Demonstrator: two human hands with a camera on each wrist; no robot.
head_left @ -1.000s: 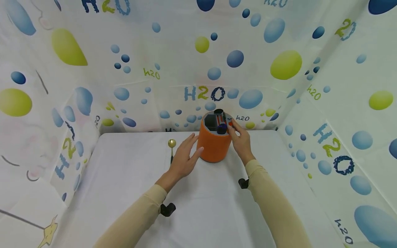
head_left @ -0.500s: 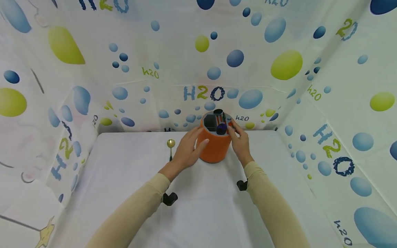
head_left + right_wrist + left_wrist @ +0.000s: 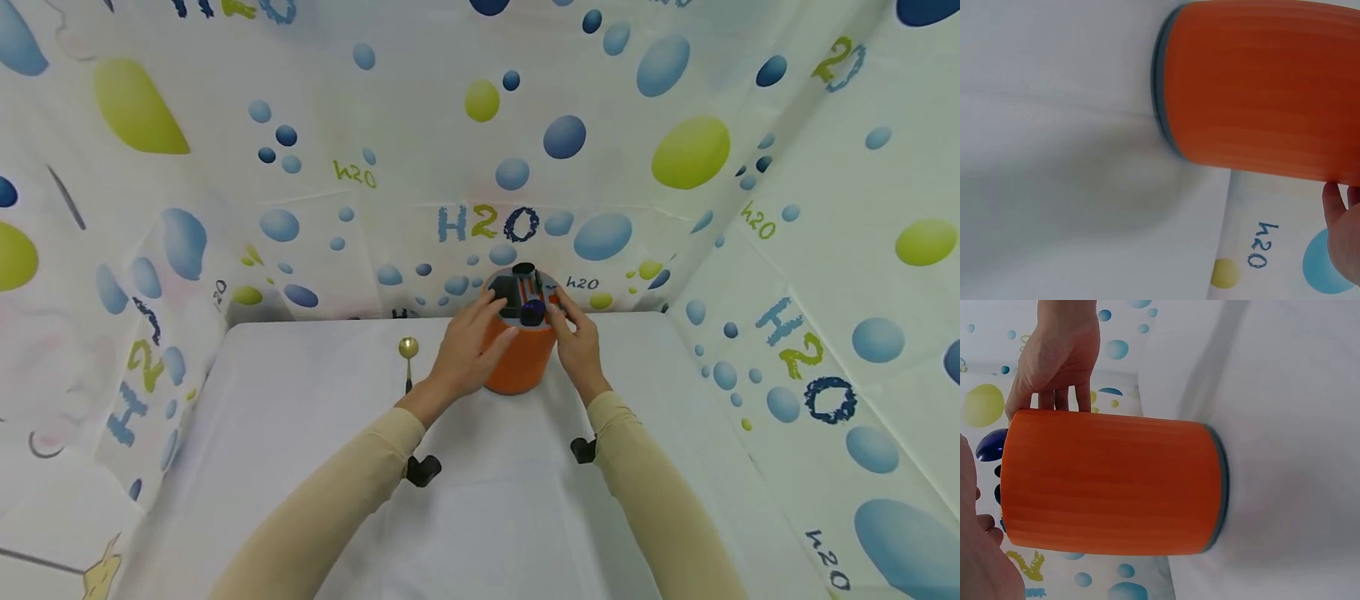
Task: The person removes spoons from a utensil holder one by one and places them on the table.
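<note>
Backdrop (image 3: 420,108): white cloth printed with bubbles, rising behind the table's far edge.
Table (image 3: 300,450): white-covered.
Orange container (image 3: 517,367): upright near the table's far edge, right of that edge's middle; not visibly shifted.
Left hand (image 3: 467,350): has just moved from the container's left side to reach over its left rim; fingers extended, not curled round anything, contact unclear. Both hands are now at the top end, so the work seems to centre there.
Right hand (image 3: 579,346): has stayed at the right rim, fingers fairly straight, tips against it, not clasped.
Gold spoon (image 3: 408,347): left of the container, bowl toward the far edge, untouched.
Blue rounded piece (image 3: 532,312): on the container's top, near the right thumb.
</note>
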